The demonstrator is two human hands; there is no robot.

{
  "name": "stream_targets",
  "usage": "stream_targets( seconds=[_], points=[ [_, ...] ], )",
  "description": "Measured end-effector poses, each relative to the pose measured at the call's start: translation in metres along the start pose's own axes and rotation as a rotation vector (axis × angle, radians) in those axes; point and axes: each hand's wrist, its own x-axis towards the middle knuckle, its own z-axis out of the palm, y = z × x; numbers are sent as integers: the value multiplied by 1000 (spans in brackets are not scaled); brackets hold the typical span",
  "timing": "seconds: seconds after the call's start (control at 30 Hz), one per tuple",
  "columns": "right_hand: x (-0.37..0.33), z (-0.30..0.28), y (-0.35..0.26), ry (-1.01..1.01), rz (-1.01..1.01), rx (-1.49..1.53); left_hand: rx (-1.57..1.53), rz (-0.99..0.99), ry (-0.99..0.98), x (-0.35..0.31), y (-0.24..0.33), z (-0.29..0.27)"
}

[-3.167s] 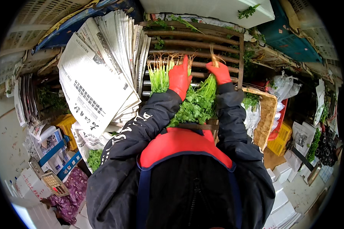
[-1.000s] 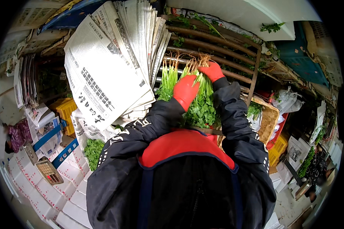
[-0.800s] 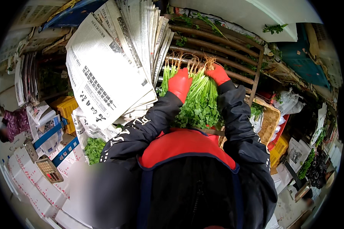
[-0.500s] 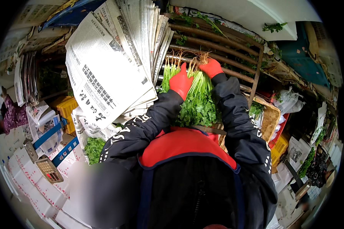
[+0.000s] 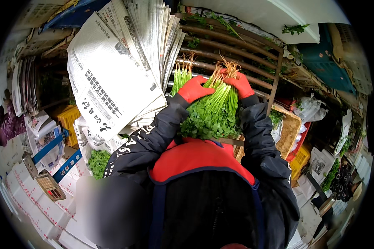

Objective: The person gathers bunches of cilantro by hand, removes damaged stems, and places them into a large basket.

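Here, the coriander bunch point(image 5: 215, 108) lies with roots point(image 5: 230, 66) toward one o'clock, leaves point(image 5: 207, 123) toward seven, on the slatted rack point(image 5: 275, 81); the right hand point(image 5: 241, 84), nearer the roots, grips its stems point(image 5: 223, 96); the left hand point(image 5: 193, 89), at ten, has thumb and forefinger parted.

The right hand point(image 5: 242, 84), in red glove, holds a bunch of green herbs point(image 5: 212, 116) near its brown roots point(image 5: 232, 68). The left hand point(image 5: 193, 89), thumb and fingers parted, is at the left side of the stems. A smaller bunch point(image 5: 180, 80) lies on the barred rack point(image 5: 276, 79), beside stacked newspapers point(image 5: 112, 74).
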Motion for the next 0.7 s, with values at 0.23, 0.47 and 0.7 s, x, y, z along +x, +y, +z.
stream_targets(
  seconds=[0.23, 0.47, 0.7],
  points=[
    [-7, 3, -3, -9, -50, -145, -584, 34, -120, -6, 5, 12],
    [-6, -7, 10, 116, -32, -211, -598, -64, 74, -7, -3, 27],
    [6, -8, 21, 112, -9, -219, -770, -65, 96, -8, -9, 24]
  ],
)
